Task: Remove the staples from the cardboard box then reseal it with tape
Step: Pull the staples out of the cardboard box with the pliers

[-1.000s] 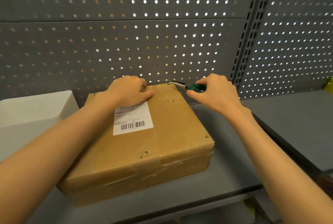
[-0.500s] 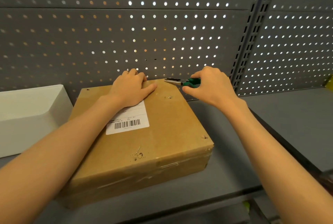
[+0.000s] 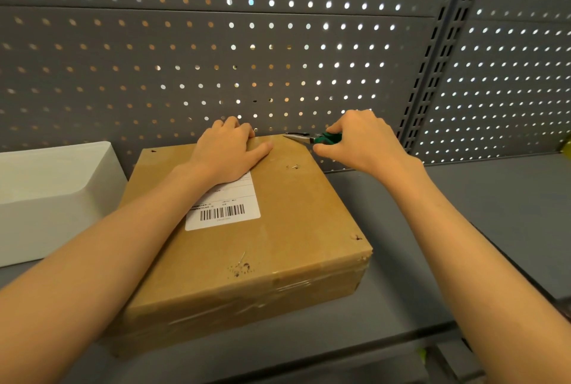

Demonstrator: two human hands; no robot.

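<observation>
A flat brown cardboard box (image 3: 278,229) lies on a grey shelf, with a white barcode label (image 3: 228,210) on its lid and clear tape over its near edge. My left hand (image 3: 228,152) rests on the lid's far edge, fingers curled over the back rim. My right hand (image 3: 358,142) grips green-handled needle-nose pliers (image 3: 309,138), whose tip sits at the box's far right edge. A staple (image 3: 293,166) shows near the thumb of my left hand, and another bent staple (image 3: 242,260) sticks up near the front among small holes.
A white plastic bin (image 3: 46,192) stands left of the box. A grey perforated back panel (image 3: 278,59) rises right behind it. The grey shelf (image 3: 479,213) extends to the right, with its front edge just below the box.
The view has tilted and the box appears shifted. The pliers' tip has moved slightly left along the far edge of the lid. My left hand stays on the far edge.
</observation>
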